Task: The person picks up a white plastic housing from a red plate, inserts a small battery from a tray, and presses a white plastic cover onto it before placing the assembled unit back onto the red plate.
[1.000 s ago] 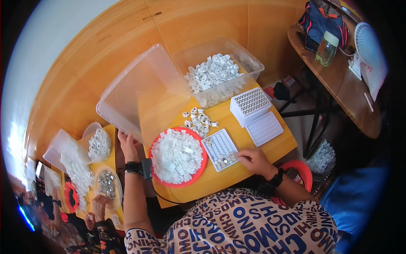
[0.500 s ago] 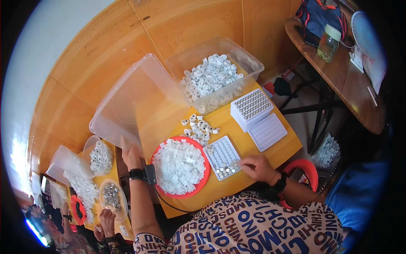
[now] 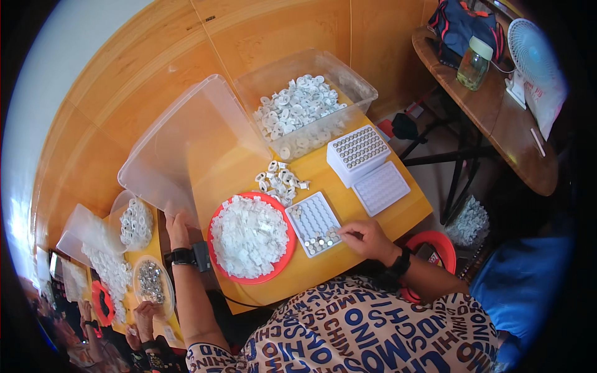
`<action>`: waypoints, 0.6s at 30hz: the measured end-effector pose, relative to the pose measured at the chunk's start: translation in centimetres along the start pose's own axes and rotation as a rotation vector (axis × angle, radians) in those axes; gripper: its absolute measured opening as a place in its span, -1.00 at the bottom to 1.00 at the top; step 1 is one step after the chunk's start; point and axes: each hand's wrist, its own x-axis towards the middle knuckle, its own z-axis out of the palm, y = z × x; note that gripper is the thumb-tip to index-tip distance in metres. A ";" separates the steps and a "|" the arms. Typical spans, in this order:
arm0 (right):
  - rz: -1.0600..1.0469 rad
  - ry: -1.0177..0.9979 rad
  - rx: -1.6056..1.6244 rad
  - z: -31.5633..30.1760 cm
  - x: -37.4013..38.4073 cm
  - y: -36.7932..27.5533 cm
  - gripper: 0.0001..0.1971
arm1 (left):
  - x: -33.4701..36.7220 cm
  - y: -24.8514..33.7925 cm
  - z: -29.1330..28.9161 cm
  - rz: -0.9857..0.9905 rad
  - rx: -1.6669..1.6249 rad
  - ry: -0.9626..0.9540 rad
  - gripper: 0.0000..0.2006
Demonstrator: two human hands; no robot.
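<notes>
My right hand rests on the yellow table beside the near corner of a white grid tray; its fingertips pinch at small silver round parts lying in that tray's near rows. My left hand lies at the table's left edge, fingers against the leaning clear plastic lid, holding nothing I can make out. Between my hands sits a red plate heaped with small white plastic pieces. A loose pile of white ring-shaped parts lies just beyond the plate.
A clear bin of white rings stands at the back. A filled white tray stack and an empty tray lie right of it. Another person's hands work at a table on the left. A red stool stands below my right arm.
My right hand has shifted from the tray's right edge to its near corner, onto the silver parts. The view has tilted a little; my left hand stays at the table edge.
</notes>
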 end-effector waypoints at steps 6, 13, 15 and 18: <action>0.087 0.003 0.149 -2.1 1.9 -3.0 -0.87 | -4.5 1.9 -4.3 0.058 0.016 0.038 -0.53; 0.059 0.023 0.105 -0.3 8.5 -4.7 -0.86 | -12.3 0.2 -5.0 -0.050 0.030 -0.031 -0.58; 0.053 0.017 0.095 0.5 10.4 -3.9 -0.88 | -13.3 -2.4 -4.9 -0.156 -0.020 -0.032 -0.63; -0.104 0.025 -0.396 1.6 12.4 -2.3 -0.81 | -14.7 -3.5 -4.3 -0.273 -0.262 0.006 -0.68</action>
